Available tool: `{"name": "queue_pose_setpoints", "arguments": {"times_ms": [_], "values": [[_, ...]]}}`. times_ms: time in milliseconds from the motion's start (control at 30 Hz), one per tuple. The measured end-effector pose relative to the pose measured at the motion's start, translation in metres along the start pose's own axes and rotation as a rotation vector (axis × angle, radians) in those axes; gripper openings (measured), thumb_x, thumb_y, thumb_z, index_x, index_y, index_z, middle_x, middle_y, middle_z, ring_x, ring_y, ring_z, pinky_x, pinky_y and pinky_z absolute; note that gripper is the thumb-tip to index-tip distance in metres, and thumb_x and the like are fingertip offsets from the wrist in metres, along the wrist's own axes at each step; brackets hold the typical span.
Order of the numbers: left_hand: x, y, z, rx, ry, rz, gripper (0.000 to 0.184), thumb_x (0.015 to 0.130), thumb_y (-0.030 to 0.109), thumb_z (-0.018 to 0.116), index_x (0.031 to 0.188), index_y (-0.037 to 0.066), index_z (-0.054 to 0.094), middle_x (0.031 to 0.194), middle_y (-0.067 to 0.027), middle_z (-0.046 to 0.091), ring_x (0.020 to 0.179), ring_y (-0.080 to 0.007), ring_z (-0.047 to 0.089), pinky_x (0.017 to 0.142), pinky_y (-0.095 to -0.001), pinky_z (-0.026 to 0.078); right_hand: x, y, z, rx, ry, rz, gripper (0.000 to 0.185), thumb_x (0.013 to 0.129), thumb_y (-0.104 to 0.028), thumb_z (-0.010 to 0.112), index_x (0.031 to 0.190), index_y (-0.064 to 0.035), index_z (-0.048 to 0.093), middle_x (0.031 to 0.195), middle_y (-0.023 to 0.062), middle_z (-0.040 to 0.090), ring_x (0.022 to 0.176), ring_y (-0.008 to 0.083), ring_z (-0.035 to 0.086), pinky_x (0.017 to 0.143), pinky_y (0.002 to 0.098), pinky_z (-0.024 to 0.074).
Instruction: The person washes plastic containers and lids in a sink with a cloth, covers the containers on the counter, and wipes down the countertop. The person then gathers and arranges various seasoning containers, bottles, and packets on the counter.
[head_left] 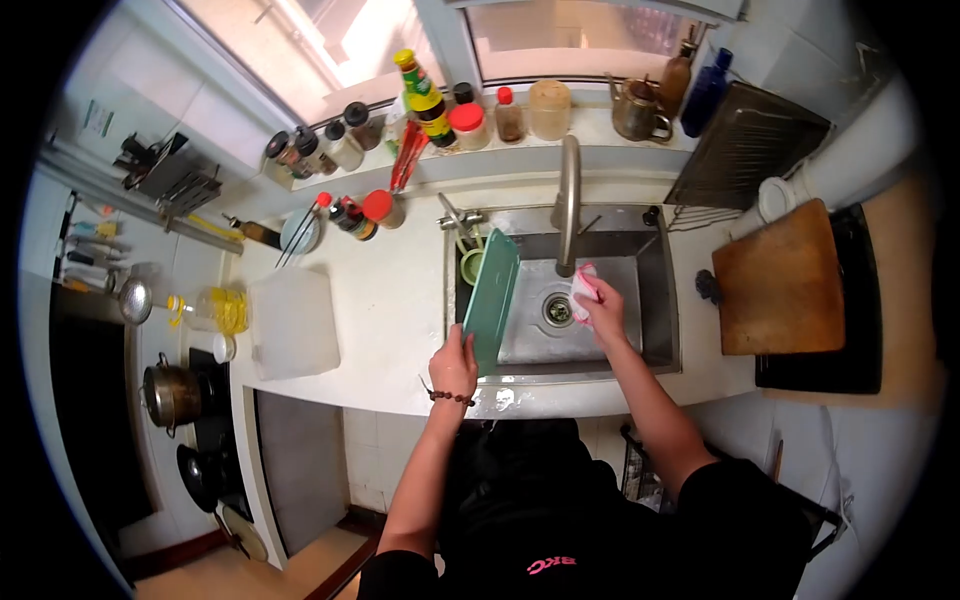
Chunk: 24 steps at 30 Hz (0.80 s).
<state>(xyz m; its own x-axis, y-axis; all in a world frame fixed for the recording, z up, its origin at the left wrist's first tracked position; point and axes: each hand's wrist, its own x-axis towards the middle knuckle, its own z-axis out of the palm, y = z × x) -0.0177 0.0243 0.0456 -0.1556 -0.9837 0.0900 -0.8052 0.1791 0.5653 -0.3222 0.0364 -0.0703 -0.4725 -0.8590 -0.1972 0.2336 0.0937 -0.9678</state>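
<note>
My left hand grips the near end of a green cutting board, its fingers closed on the edge. The board stands tilted on its side over the left part of the steel sink. In my right hand is a white cloth with pink edges, bunched between closed fingers. That hand is over the basin, just below the faucet and right of the drain. Behind the board, a light green strainer-like item shows only in part.
A translucent plastic bin stands on the counter at left. Bottles and jars, among them a red-lidded jar, line the window sill. At right a wooden cutting board leans near a dark tray. Water wets the sink's front edge.
</note>
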Motion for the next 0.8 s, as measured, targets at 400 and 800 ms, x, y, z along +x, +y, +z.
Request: {"name": "queue_pose_setpoints", "arguments": {"times_ms": [400,800], "values": [[-0.023,-0.005,0.034,-0.142,-0.042,-0.100,0.019,0.102,0.022,0.058,0.112,0.007,0.053,0.075,-0.0267,0.065,0.072,-0.0498,0.064,0.061,-0.0580,0.047,-0.045,0.121,0.030,0.571,-0.268,0.702,0.049,0.102,-0.051,0.050,0.131,-0.0125,0.061,0.121,0.0071,0.069,0.106,0.0239,0.069,0.088,0.0468,0.0586],[-0.032,-0.037,-0.015,-0.178,0.065,-0.251,0.018,0.102,0.020,0.059,0.111,0.004,0.057,0.075,-0.0259,0.065,0.071,-0.0477,0.064,0.060,-0.0534,0.047,0.017,0.146,-0.055,0.441,-0.014,0.444,0.028,0.105,-0.031,0.044,0.116,-0.0147,0.063,0.117,0.0132,0.070,0.108,0.0352,0.070,0.098,0.0578,0.0552]]}}
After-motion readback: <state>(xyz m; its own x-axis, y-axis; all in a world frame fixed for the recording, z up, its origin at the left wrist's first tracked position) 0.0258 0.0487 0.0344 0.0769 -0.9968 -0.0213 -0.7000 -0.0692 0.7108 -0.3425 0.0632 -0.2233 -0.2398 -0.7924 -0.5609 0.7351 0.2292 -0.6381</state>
